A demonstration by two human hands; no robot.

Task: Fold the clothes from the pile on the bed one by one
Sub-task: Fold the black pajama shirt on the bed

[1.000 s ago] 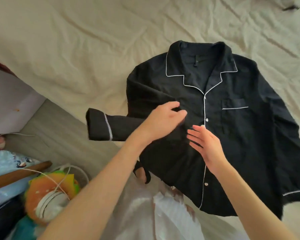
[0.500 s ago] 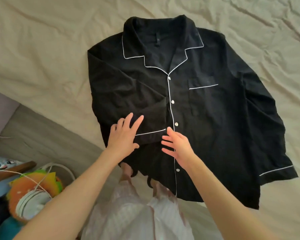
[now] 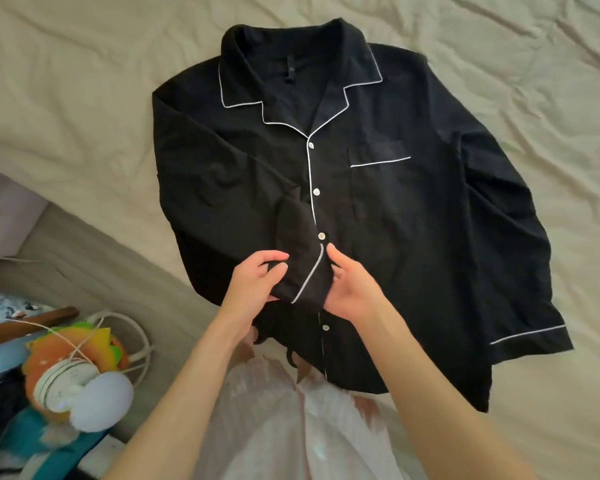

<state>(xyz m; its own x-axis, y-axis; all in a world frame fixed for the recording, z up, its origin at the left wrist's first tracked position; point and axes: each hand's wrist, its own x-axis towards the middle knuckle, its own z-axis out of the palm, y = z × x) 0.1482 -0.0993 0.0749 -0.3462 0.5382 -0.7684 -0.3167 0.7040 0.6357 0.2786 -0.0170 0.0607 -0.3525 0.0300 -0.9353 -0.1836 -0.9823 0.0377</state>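
Observation:
A black pyjama shirt (image 3: pixel 413 220) with white piping lies face up on the beige bed sheet (image 3: pixel 84 81), collar away from me. Its left sleeve is folded in across the front. The cuff (image 3: pixel 305 275) of that sleeve is lifted a little near the button line. My left hand (image 3: pixel 257 282) pinches the cuff's left side between thumb and fingers. On the cuff's right edge, my right hand (image 3: pixel 350 289) grips it with curled fingers. The other sleeve (image 3: pixel 520 306) stretches out flat to the right.
The bed's edge (image 3: pixel 94 258) runs diagonally at the lower left. Beyond it, on the floor side, lie a colourful plush toy (image 3: pixel 80 348), a white round device with a cord (image 3: pixel 77 386) and other clutter. My pale clothing (image 3: pixel 284 420) fills the bottom middle.
The left sleeve swung in from hanging off the bed edge onto the shirt front. Both hands went from flat on the cloth to gripping and raising the cuff.

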